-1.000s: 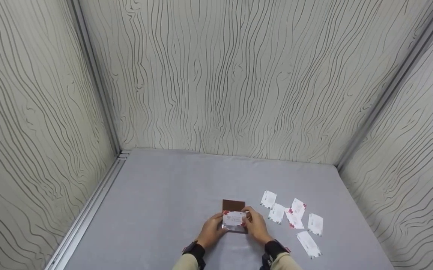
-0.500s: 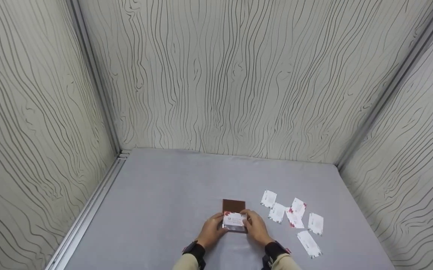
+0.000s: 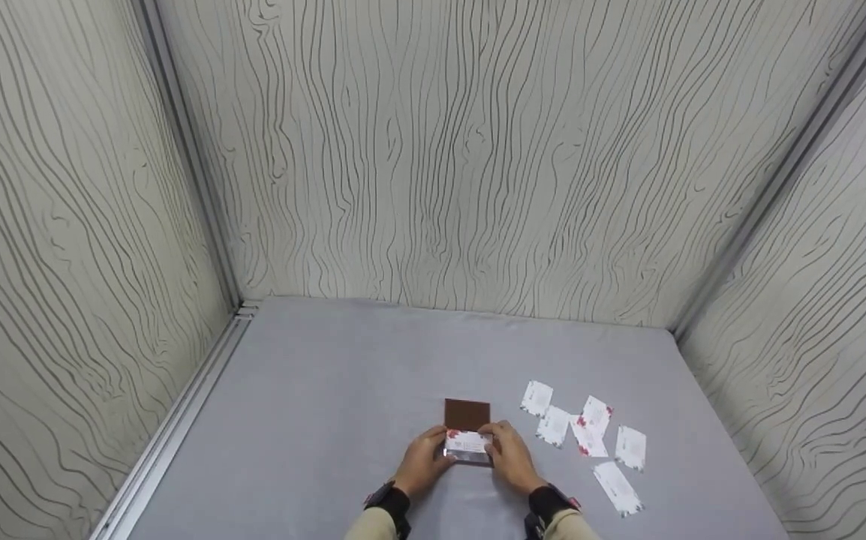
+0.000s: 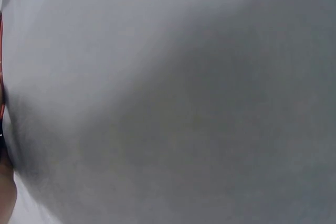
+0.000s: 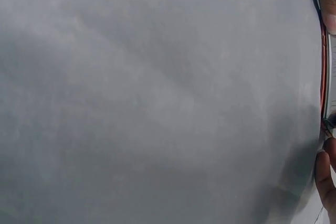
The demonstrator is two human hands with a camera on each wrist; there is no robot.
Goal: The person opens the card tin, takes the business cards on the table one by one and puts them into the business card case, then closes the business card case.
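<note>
An open brown card holder (image 3: 467,412) lies on the grey table, its bare flap pointing away from me and a clear pocket on the near half. A white card (image 3: 466,441) with red flowers sits partly in that pocket. My left hand (image 3: 419,459) grips the holder's left edge between thumb and fingers. On the other side, my right hand (image 3: 512,454) pinches the card near its right edge, by the holder. Only the holder's thin reddish edge (image 5: 323,77) and a few fingertips (image 5: 329,6) show in the right wrist view. The left wrist view catches mostly cloth.
Several loose cards lie to the right, among them a white card (image 3: 618,488) with green leaves and a red-flowered card (image 3: 595,412) overlapping another. Grey cloth covers the table (image 3: 328,390). Wood-patterned walls (image 3: 433,187) enclose it, with a metal rail (image 3: 170,427) along the left.
The red-flowered card has slid toward me, deeper into the clear pocket, and more of the brown flap shows. My right fingers moved slightly nearer with it; my left hand stayed put.
</note>
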